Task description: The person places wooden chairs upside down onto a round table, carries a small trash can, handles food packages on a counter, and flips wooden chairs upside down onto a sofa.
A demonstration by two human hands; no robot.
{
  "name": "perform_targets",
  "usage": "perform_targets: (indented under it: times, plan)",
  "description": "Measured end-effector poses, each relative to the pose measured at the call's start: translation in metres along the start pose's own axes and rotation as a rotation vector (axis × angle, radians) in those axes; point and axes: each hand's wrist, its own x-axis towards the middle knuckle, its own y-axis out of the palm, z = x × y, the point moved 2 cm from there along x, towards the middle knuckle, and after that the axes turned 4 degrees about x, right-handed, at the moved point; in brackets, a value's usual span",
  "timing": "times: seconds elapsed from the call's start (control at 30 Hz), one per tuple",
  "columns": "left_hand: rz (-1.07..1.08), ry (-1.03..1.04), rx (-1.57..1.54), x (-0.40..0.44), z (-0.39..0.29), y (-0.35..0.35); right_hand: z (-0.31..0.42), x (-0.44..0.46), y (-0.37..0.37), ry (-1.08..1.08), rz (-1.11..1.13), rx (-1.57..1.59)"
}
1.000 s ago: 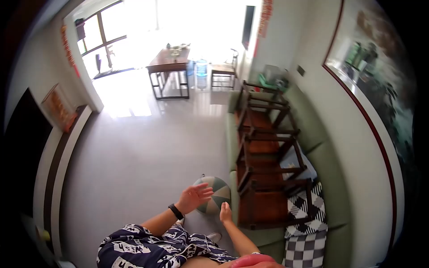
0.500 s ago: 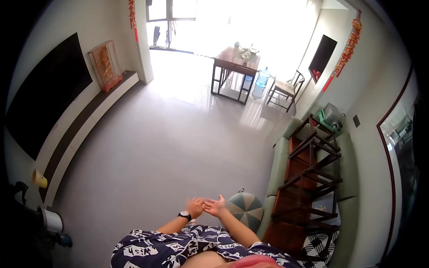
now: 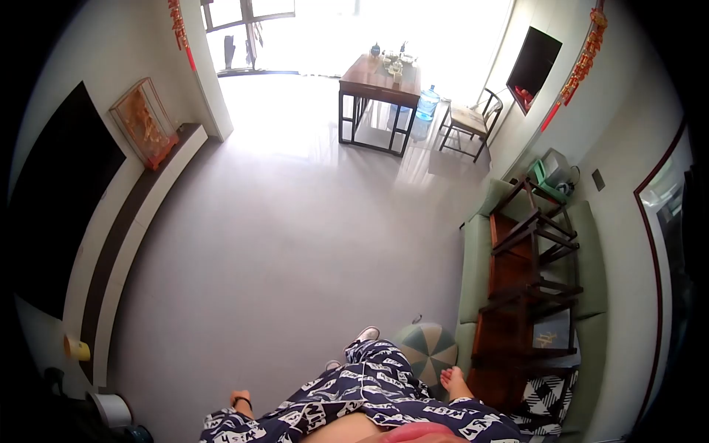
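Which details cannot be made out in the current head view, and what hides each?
Head view:
Scene beyond the window: washed out by glare.
Round pouf: lower part behind patterned clothing.
Framed wall picture: cut off by the dark lens border.
Left hand: fingers too small and blurred.

Bright daylight floods from the far windows, blown out white, with floor glare and dark, curved edges.

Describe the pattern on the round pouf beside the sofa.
The pouf has alternating grey-green and cream wedges; the head view shows it best.
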Motion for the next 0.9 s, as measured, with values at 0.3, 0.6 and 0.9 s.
perform_targets:
  times: [0.3,0.6,0.9]
  plan:
    - [0.154,0.548,0.12,-0.044,-0.241,0.062,0.127,0.103,0.21,0.094,0.066,-0.301]
    - [0.064,0.315,-0.596,-0.127,-0.45,-0.035,0.39,-0.05,0.612,-0.441,0.825,-0.468]
    - [0.266,-0.116,-0.077,-0.119,-0.47,-0.01,0.401,0.038,0.646,-0.233,0.713,-0.543]
